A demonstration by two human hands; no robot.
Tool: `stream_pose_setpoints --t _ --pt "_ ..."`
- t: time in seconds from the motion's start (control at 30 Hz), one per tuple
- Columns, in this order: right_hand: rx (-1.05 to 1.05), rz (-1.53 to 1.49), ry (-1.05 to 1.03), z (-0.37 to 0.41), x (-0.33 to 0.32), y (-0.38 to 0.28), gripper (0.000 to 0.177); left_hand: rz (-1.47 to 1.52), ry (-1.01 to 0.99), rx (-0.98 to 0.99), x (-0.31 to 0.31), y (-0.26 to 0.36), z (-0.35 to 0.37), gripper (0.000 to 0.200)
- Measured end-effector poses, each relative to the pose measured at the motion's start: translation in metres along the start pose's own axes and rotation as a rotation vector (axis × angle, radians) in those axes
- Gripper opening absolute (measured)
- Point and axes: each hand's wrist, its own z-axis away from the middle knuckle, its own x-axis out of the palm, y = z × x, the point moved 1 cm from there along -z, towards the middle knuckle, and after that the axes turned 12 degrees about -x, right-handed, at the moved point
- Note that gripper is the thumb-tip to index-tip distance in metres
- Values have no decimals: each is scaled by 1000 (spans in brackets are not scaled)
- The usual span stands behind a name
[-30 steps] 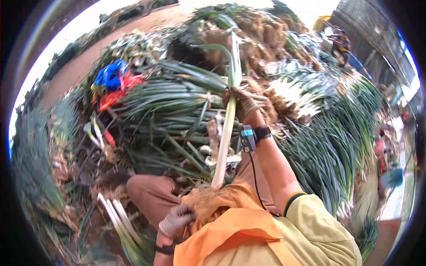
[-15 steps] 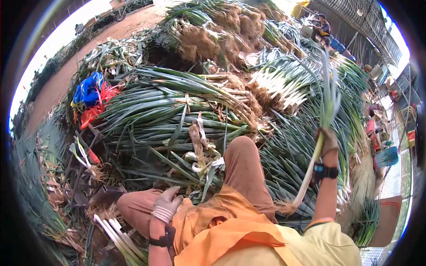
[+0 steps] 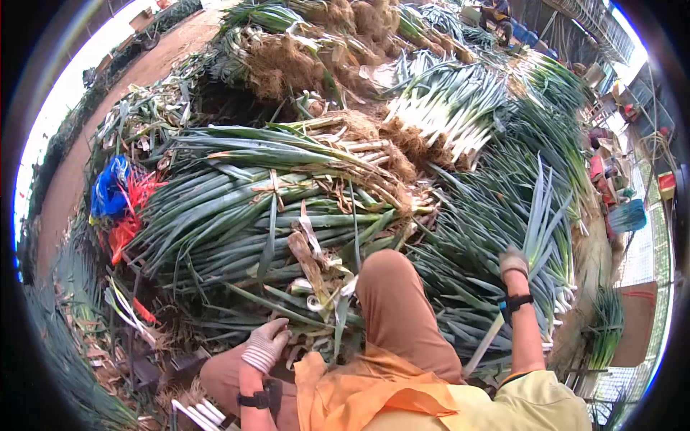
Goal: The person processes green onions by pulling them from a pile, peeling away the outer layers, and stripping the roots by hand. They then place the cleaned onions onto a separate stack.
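My right hand (image 3: 514, 263), in a pale glove, is closed around a long leek (image 3: 484, 343) low over the green leaves at the right. The leek's white stalk slants down past my wrist toward my knee, and its leaves fan out beyond my hand. My left hand (image 3: 266, 342), gloved too, hangs above my bent left leg with fingers slightly curled and apart, holding nothing. Just beyond it lie loose leaves and dry peelings (image 3: 309, 262). A big heap of untrimmed leeks (image 3: 237, 205) lies before me. Cleaned leeks with white stalks (image 3: 445, 108) rest further back.
Blue and red plastic bags (image 3: 111, 190) sit at the left of the heap. Several white stalks (image 3: 198, 415) lie by my left leg. A bundle of leeks (image 3: 607, 327) stands beside a cardboard sheet (image 3: 636, 327) at the right. Another person (image 3: 496, 14) is at the far back.
My right hand has lowered the leek from upright to the pile at the right. My left hand has lifted off my leg and moved forward, its fingers opening. The view has shifted slightly.
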Motion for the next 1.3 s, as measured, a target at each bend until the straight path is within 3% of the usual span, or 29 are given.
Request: stream_pose_setpoints --t 0.07,0.1,0.17,0.2,0.27,0.3,0.37,0.4,0.47,0.5,0.53,0.57,0.67,0.7,0.77,0.83,0.87,0.9,0.97,1.03,1.07,1.1,1.17,1.23,1.27,1.3 --pt "-290 -142 189 -44 8 -57 47 236 9 -82 -4 6 -16 28" --pt "-325 -367 16 -53 -10 -106 51 323 33 -104 -2 -2 -28 24" --pt "-533 -788 -40 -93 10 -180 71 427 75 -147 4 -30 -51 23" --pt "-541 -376 11 -119 19 -212 77 440 75 -146 5 -36 -55 24" --pt "-538 -267 -69 -174 50 -264 82 315 88 -160 2 -43 -59 23" --pt "-597 -198 12 -191 58 -286 85 289 95 -150 -1 -34 -58 23" --pt "-537 -208 -137 -216 62 -323 87 243 78 -183 -6 -23 -59 24" --pt "-622 -201 -150 -234 75 -337 84 263 51 -244 -10 -10 -61 25" --pt "-595 -264 -247 -252 94 -350 63 265 15 -309 -16 8 -62 26" --pt "-605 -219 -285 -261 101 -352 55 168 10 -227 -16 10 -64 28" --pt "-541 -439 -426 -269 107 -344 51 74 7 -140 -15 12 -65 30" --pt "-685 -230 -471 -278 107 -344 50 96 12 -136 -14 12 -68 30" --pt "-844 -298 -690 -247 62 -342 53 48 -11 -75 -7 17 -69 33" --pt "-734 -131 -732 -216 33 -352 76 52 -8 -111 -11 37 -66 30" --pt "-810 -348 -789 -177 39 -366 74 11 -10 -86 -8 53 -62 30" --pt "-1095 -546 -503 -146 69 -393 64 -47 -3 -24 -4 64 -59 30" --pt "-1338 -607 -392 -133 87 -404 58 -3 6 -14 0 65 -59 31" --pt "-1146 -909 -653 -103 81 -417 49 38 15 -9 6 61 -59 31" --pt "-509 -1572 -1028 -42 65 -444 32 19 156 133 16 41 -68 28" --pt "-429 -1473 -893 -15 56 -441 27 335 232 -31 23 18 -81 25" --pt "-475 -1561 -785 -3 61 -440 30 200 378 65 26 0 -90 22" --pt "-441 -1615 -792 11 68 -431 28 194 381 77 26 6 -84 22" --pt "-474 -1475 -857 35 82 -405 33 617 408 26 28 17 -76 20" --pt "-572 -1361 -627 67 86 -379 38 608 444 48 36 20 -75 20" --pt "-611 -1302 -602 81 92 -367 42 745 389 27 41 27 -75 21" --pt "-839 -930 -500 104 76 -352 43 883 332 -1 46 35 -73 22"
